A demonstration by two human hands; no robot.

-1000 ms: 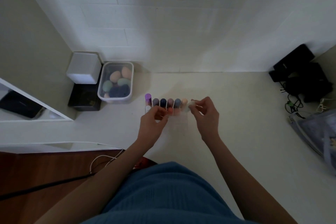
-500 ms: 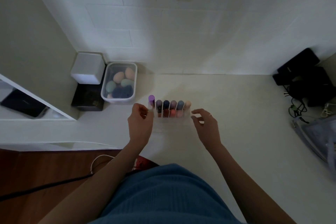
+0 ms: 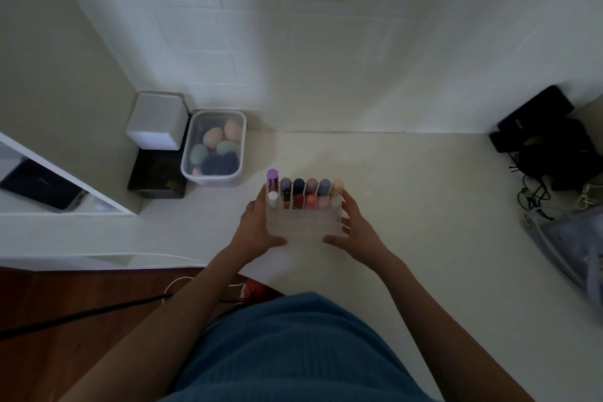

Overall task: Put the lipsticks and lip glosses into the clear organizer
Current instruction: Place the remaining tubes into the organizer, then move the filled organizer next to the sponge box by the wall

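Both hands have dropped from the tube tops to the organizer's sides. Left hand (image 3: 253, 229) lies flat against the left wall of the clear organizer (image 3: 303, 222), fingers straight, thumb along its near lower edge; right hand (image 3: 357, 232) mirrors it on the right wall, fingers spread and only lightly bent. Neither curls round anything. This transparent, ribbed box stands on the cream counter (image 3: 424, 222), just right of and nearer than the lidded tub of sponges (image 3: 213, 147). Lipsticks and glosses (image 3: 305, 194) stand upright in its far slots in two rows: a taller purple cap at far left, then mauve, navy, dusty pink, blue-grey and peach caps; white, red, coral and pink in front.
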